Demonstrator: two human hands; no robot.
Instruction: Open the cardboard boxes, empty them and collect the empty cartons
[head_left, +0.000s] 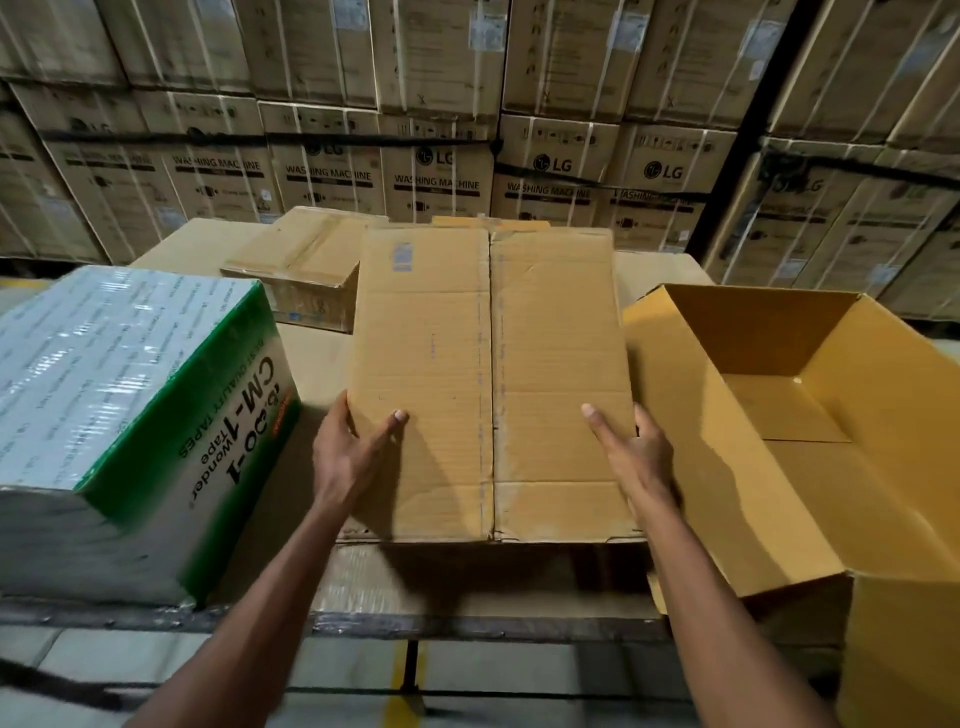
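Holding a flattened carton (491, 384) by its two long edges, near the end closest to the person. Left hand (350, 452) grips the left edge, thumb on top, fingers curled under out of sight. Right hand (636, 452) grips the right edge the same way, forefinger stretched along the top face. A grip on both sides probably keeps the floppy sheet level while it is carried or set down.

The carton is folded flat, so it looks already emptied; it sits between the hands, centred over the cardboard-covered table (322, 364), far end pointing away. Whether it rests on the table or is lifted slightly I cannot tell.

Just right of the right hand stands an open box (779, 415), flaps up, nothing visible inside; likely the place for collecting empties. Left of the left hand, a wrapped tape pack (130, 415), possibly the unpacked contents. Behind, a small closed box (301, 270), touching or just beside the carton's far left edge. Stacked washing machine boxes (441, 171) fill the background.
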